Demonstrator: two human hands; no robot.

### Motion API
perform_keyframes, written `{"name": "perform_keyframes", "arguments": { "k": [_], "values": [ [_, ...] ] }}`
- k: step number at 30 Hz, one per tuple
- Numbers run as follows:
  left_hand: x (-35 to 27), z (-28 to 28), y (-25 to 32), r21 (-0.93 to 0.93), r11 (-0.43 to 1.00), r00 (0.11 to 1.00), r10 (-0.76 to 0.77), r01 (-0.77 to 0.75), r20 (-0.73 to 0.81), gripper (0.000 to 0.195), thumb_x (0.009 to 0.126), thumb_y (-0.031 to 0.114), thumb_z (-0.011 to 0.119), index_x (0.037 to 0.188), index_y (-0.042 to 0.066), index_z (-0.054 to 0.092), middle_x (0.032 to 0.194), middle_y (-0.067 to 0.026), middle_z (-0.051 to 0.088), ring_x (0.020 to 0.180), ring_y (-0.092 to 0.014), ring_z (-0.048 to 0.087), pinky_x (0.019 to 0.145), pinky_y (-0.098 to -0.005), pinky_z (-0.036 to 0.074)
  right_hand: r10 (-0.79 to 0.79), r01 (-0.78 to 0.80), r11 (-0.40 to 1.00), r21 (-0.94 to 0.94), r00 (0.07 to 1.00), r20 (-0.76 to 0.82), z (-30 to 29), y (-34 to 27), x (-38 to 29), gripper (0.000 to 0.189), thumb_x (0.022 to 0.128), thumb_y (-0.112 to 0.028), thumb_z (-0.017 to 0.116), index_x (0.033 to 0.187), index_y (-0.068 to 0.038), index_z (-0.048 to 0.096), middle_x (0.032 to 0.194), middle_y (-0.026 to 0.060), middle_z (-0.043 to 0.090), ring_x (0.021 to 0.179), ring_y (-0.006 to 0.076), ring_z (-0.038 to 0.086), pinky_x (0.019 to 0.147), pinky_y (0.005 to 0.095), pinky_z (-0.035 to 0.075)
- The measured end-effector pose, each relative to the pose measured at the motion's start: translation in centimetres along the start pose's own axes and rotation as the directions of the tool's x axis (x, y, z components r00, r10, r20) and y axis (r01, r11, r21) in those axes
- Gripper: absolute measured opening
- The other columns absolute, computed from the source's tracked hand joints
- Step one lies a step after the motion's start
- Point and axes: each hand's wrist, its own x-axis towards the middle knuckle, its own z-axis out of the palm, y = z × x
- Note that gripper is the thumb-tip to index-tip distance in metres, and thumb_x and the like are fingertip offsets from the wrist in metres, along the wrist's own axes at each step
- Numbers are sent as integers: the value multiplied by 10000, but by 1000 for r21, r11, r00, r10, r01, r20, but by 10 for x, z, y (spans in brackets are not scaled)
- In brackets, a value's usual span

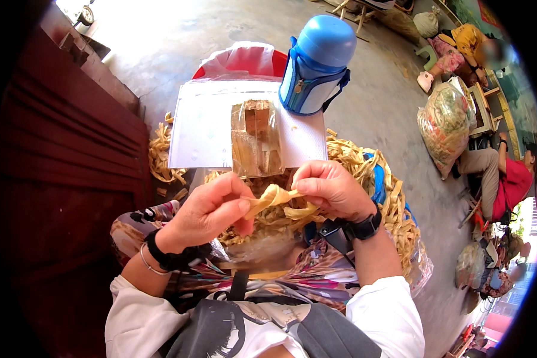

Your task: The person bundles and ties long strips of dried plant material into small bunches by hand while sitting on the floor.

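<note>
Between my two hands is a pale yellow plant-fibre strip (275, 195), twisted into a loop or loose knot at its middle. My left hand (219, 210) pinches one end between thumb and fingers. The other end is pinched by my right hand (333, 190). Below and behind the strip lies a heap of similar strips (268, 226), partly hidden by my hands. Just beyond my fingertips, wooden blocks (257, 138) wrapped in clear plastic rest on a white board (201, 129).
A blue insulated bottle (322, 67) in a carrying sleeve stands at the board's far right. More strips (385, 192) spill from a bag at right. A dark red door (71, 152) rises at left. Seated people (512, 183) and a stuffed plastic sack (445, 127) are at far right.
</note>
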Motion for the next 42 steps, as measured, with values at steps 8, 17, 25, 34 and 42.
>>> {"name": "perform_keyframes", "arguments": {
  "k": [8,17,25,34,42],
  "values": [
    [18,0,-17,-290,917,962,-260,274,86,204,944,223,554,1027,78,435,873,-95,658,778,-129,638,647,-246,511,77,-71,989,-127,996,44,12,17,12,84,881,-109,626,909,-35,597,690,-44,513,548,25,407,467,174,305],
    [18,-4,-18,-490,818,953,-276,300,122,49,844,31,558,859,54,517,686,-54,586,590,-122,558,489,-217,375,72,-66,985,-158,997,38,12,11,6,101,882,-100,624,942,-22,604,711,-38,529,584,28,432,494,171,334],
    [16,-14,-1,568,816,979,183,-103,-86,116,789,50,616,889,45,556,729,-49,587,648,-122,573,578,-277,442,65,13,828,-561,991,120,-4,-4,6,207,887,-186,625,992,-7,620,706,-31,554,617,38,469,549,214,399],
    [38,-18,-20,995,15,745,664,-101,66,216,737,27,643,944,61,593,933,-55,602,895,-253,572,798,-365,440,-709,270,273,-923,705,-3,12,20,39,154,846,-137,635,934,-12,651,729,127,628,634,239,599,606,308,468],
    [25,-9,-18,999,21,895,445,-26,14,126,748,76,638,865,80,592,826,-38,579,810,-235,555,746,-358,444,-567,35,237,-971,816,-109,15,27,35,155,836,-170,617,863,-22,653,702,181,616,667,334,618,606,358,483]
  ]
}}
